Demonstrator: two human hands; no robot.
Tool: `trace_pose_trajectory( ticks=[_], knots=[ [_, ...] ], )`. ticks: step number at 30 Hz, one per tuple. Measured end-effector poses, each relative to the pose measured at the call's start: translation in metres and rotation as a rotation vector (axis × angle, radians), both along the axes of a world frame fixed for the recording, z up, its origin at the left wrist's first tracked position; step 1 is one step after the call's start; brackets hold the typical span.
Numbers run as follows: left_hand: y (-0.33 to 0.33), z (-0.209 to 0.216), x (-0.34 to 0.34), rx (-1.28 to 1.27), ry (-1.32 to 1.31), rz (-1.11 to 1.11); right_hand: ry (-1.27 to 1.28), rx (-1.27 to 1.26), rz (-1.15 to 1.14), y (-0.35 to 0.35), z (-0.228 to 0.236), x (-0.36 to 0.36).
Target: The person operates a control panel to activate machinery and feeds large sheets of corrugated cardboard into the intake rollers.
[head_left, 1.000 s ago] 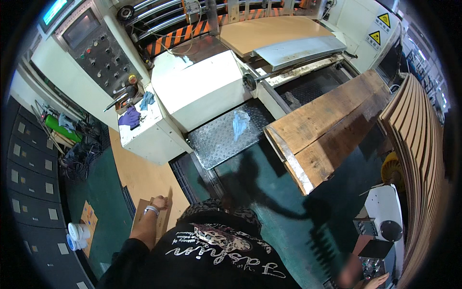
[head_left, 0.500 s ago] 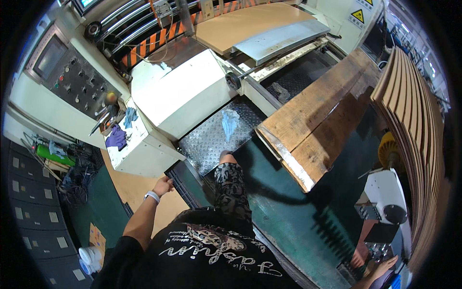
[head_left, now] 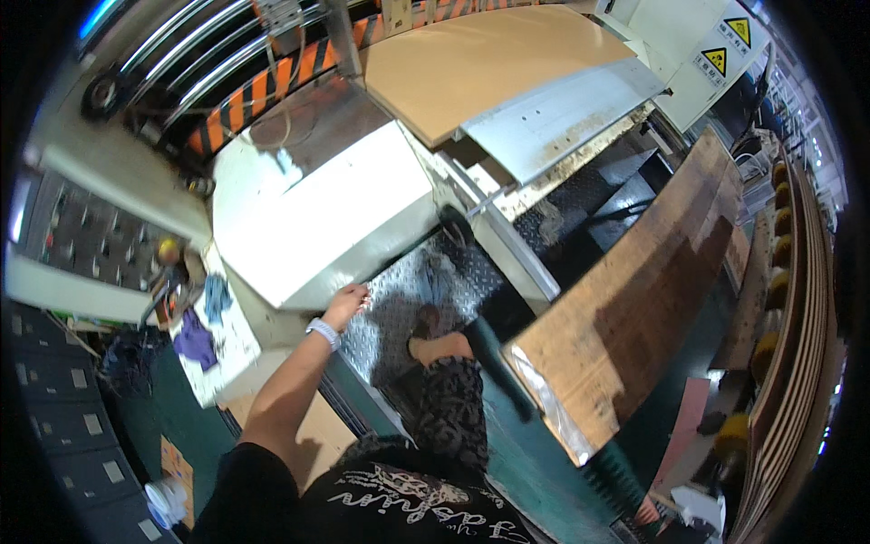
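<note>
My left hand (head_left: 348,306), with a pale band at the wrist, hangs over the diamond-plate step (head_left: 376,340) beside the white machine housing (head_left: 317,218). Its fingers are curled together, and nothing shows in them. At the lower right, a small part of my right hand (head_left: 646,510) shows beside the white equipment head (head_left: 698,510); its fingers are too hidden to read. One foot (head_left: 422,328) is on the step, close to a blue cloth (head_left: 435,279).
A wooden platform (head_left: 625,317) stands to the right. Beyond it, brown cardboard sheets (head_left: 811,363) stand along the right rim. A brown board (head_left: 489,54) and a grey metal plate (head_left: 562,118) lie at the back. Purple gloves (head_left: 195,340) lie on a ledge at left.
My left hand has moved forward and right, over the step. My right hand has gone mostly out of sight at the lower edge. The view has shifted toward the machine, and my foot is farther onto the step.
</note>
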State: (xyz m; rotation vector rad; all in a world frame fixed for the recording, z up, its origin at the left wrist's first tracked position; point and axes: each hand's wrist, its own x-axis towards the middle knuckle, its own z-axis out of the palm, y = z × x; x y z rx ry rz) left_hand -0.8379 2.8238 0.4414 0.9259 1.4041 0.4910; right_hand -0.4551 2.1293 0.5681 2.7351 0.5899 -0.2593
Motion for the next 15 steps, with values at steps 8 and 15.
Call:
trace_pose_trajectory(
  ticks=[8, 15],
  knots=[
    [0.251, 0.005, 0.151, -0.222, -0.029, -0.128, 1.302, 0.103, -0.307, 0.21, -0.136, -0.06],
    [0.341, -0.002, 0.178, -0.307, 0.012, -0.175, 1.401, 0.849, -0.222, 0.602, 0.038, -0.047]
  ],
)
